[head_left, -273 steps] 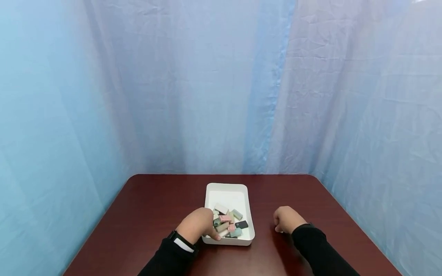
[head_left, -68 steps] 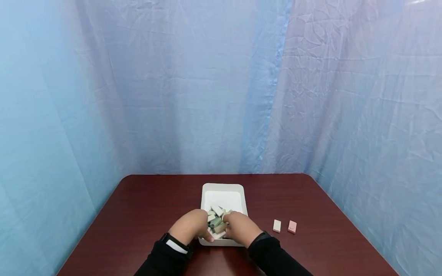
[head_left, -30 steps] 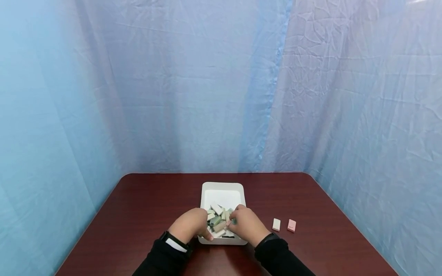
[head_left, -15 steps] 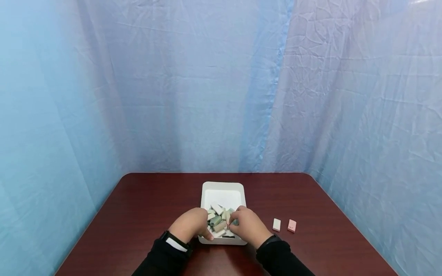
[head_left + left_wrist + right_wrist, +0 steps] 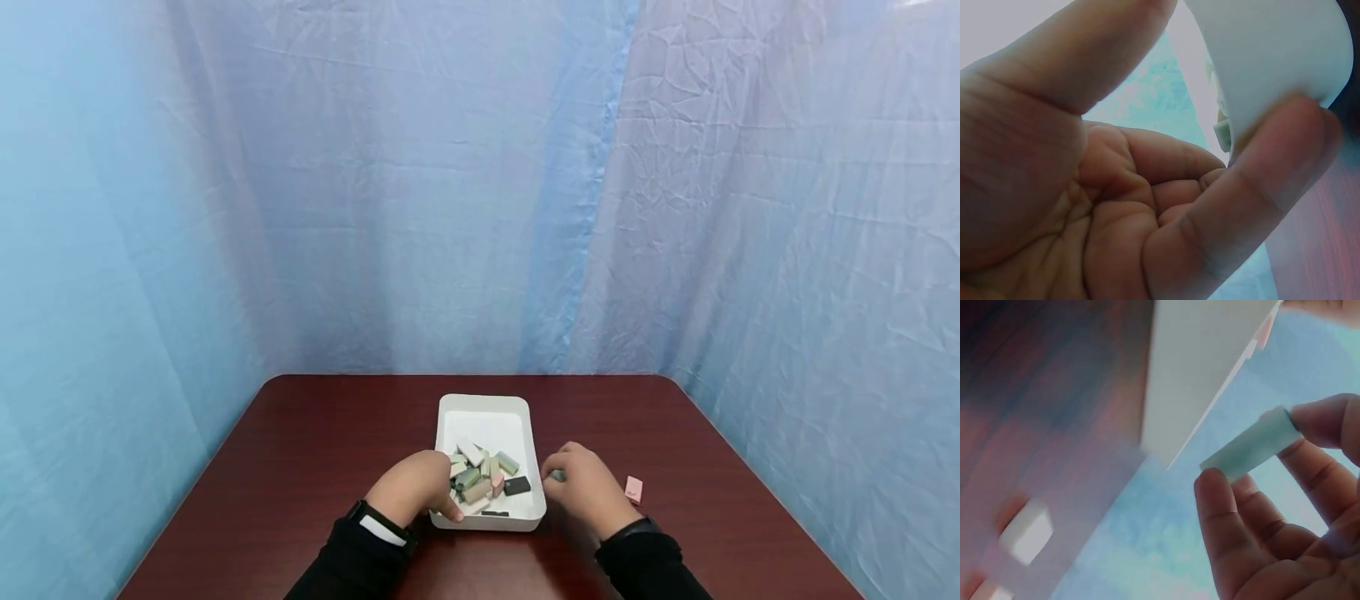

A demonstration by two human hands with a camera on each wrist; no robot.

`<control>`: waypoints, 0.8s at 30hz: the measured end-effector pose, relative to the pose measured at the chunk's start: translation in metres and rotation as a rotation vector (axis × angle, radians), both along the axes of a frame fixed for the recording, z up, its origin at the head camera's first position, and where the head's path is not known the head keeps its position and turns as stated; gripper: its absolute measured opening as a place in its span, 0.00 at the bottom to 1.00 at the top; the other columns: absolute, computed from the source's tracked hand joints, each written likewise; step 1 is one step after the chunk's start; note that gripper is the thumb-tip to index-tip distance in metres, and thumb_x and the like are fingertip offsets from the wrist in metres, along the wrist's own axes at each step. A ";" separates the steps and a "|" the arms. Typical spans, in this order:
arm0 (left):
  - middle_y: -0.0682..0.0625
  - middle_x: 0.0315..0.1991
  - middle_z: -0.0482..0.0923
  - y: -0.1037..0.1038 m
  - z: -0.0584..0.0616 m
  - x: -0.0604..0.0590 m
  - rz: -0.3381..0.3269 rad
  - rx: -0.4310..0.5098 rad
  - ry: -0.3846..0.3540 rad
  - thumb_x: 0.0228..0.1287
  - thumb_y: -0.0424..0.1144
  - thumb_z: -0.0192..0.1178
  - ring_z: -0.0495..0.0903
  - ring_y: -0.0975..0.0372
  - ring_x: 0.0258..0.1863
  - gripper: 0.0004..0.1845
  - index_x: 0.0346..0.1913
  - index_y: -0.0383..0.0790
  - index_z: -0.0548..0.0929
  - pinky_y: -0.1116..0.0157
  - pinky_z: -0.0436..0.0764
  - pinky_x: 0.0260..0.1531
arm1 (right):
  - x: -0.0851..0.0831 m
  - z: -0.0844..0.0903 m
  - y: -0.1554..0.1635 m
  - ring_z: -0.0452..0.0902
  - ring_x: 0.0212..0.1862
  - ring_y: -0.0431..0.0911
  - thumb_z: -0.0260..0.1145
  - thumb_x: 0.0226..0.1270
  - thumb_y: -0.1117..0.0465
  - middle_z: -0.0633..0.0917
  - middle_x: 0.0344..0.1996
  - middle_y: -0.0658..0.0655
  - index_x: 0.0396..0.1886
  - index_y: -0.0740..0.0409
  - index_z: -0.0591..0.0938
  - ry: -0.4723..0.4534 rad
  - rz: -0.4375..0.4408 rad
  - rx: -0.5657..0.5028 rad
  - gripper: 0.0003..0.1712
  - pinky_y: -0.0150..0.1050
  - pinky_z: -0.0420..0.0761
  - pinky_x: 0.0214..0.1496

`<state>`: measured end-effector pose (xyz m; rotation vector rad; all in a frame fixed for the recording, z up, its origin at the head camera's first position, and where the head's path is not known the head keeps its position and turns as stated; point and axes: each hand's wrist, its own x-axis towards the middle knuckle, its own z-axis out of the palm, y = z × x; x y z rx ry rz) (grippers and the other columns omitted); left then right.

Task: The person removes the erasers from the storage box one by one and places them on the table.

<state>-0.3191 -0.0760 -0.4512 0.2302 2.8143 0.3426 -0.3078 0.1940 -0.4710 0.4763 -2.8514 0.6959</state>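
Though blurred, block (image 5: pixel 1252 445) between fingers (image 5: pixel 1222 506)

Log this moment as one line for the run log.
left hand: grips white tray near corner | right hand: pinches pale green block, beside tray | table: pink block

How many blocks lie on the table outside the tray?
2: a pink block right of the right hand; a white block beside it, hidden behind that hand in head view.
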 end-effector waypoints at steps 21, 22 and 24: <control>0.47 0.25 0.80 -0.002 -0.006 -0.002 0.026 0.049 -0.027 0.52 0.52 0.85 0.79 0.57 0.24 0.22 0.31 0.38 0.85 0.56 0.78 0.34 | 0.027 -0.035 0.110 0.73 0.29 0.44 0.77 0.62 0.63 0.84 0.27 0.48 0.28 0.51 0.85 -0.250 -0.251 0.091 0.07 0.44 0.76 0.35; 0.47 0.25 0.80 -0.002 -0.006 -0.001 0.026 0.048 -0.028 0.52 0.51 0.84 0.79 0.57 0.24 0.22 0.31 0.38 0.85 0.56 0.78 0.34 | 0.027 -0.035 0.110 0.73 0.29 0.44 0.77 0.62 0.62 0.84 0.27 0.48 0.28 0.51 0.86 -0.244 -0.245 0.099 0.07 0.44 0.77 0.36; 0.48 0.24 0.80 -0.002 -0.006 -0.001 0.015 0.036 -0.016 0.52 0.52 0.85 0.78 0.57 0.24 0.23 0.30 0.38 0.84 0.57 0.78 0.35 | 0.028 -0.037 0.111 0.73 0.29 0.44 0.78 0.62 0.62 0.84 0.27 0.48 0.27 0.51 0.85 -0.247 -0.242 0.108 0.08 0.45 0.77 0.36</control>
